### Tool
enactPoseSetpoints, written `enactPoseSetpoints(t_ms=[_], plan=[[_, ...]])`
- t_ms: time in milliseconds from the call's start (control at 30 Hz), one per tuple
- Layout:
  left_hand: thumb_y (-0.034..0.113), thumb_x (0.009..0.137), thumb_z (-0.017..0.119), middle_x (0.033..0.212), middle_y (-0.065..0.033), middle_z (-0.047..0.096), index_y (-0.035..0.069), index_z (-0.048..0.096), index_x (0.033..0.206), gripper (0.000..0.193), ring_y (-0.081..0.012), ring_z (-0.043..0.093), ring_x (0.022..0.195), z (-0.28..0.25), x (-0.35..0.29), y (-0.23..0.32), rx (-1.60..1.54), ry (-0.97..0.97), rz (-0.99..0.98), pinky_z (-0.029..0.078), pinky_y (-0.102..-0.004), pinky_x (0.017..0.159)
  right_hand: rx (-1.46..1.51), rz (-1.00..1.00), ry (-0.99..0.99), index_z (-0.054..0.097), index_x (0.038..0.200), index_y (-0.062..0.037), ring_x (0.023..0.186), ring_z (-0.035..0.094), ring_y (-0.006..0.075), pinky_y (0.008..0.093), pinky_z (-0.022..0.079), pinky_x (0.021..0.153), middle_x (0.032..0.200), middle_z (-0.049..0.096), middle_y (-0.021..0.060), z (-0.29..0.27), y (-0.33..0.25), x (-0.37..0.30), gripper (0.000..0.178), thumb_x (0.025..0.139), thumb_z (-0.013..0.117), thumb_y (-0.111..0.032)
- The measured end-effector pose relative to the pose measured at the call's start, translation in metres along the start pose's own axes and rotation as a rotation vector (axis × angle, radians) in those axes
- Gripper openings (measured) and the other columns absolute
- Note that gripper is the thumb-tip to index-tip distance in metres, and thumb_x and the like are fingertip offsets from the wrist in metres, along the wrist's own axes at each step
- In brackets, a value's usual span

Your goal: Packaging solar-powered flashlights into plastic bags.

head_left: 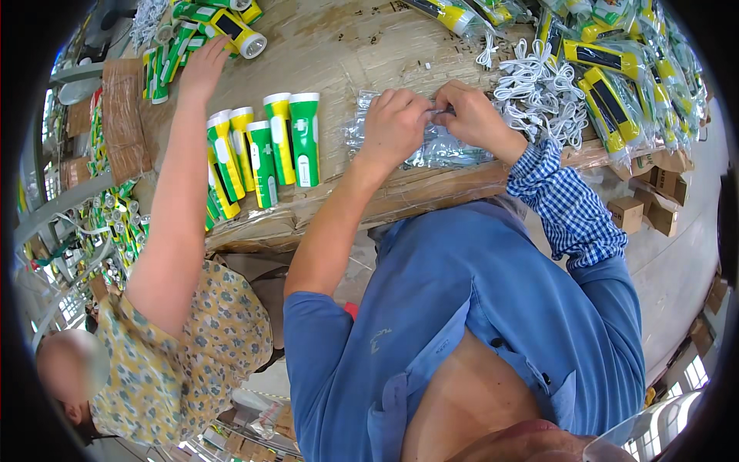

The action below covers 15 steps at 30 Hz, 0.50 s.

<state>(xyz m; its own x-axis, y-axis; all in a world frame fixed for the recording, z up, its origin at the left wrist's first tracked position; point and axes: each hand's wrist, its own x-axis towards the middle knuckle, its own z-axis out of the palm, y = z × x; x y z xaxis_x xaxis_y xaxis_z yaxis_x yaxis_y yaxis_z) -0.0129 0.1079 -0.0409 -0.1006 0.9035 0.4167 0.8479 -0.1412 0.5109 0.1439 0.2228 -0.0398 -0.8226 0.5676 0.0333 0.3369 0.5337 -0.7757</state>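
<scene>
My left hand [396, 127] and my right hand [473, 115] meet above a flat pile of clear plastic bags [450, 151] near the table's front edge. Fingertips of both hands are pinched together on a thin, shiny bit of clear plastic bag [436, 112]; most of it is hidden by the fingers and the pile behind. Left of my left hand stand several green flashlights [305, 142] and yellow flashlights [279, 138], white ends away from me. Just right of my right hand lies a heap of coiled white cables [539, 92].
At the right, bagged yellow flashlights [608, 100] are piled up to the table's edge. A co-worker's hand [204, 69] reaches into a heap of flashlights [235, 35] at the far left. Cardboard boxes [654, 204] sit on the floor to the right.
</scene>
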Motion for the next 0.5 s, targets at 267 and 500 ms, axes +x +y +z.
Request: enactPoseSetpoints(t_ms=[267,500], plan=[[0.004,0.07,0.067,0.084,-0.0068,0.06,0.008,0.067,0.081,0.011,-0.0286,0.06,0.083,-0.018,-0.017,-0.013,0.348,0.111,0.003,0.048,-0.044,0.076,-0.113,0.099,-0.061,0.068,0.08,-0.0015,0.087,0.067,0.0399,0.0475,0.053,0.079,0.088,0.068,0.0193,-0.003,-0.003,0.007,0.014,0.073,0.072,-0.012],[0.001,0.074,0.071,0.085,-0.0083,0.063,0.006,0.068,0.084,0.011,-0.0285,0.061,0.08,0.003,-0.006,0.01,0.106,0.134,0.141,0.05,-0.0404,0.072,-0.142,0.101,-0.083,0.069,0.081,-0.0016,0.087,0.067,0.0407,0.0487,0.053,0.079,0.09,0.069,0.0207,-0.002,-0.005,0.009,0.011,0.074,0.068,-0.009]])
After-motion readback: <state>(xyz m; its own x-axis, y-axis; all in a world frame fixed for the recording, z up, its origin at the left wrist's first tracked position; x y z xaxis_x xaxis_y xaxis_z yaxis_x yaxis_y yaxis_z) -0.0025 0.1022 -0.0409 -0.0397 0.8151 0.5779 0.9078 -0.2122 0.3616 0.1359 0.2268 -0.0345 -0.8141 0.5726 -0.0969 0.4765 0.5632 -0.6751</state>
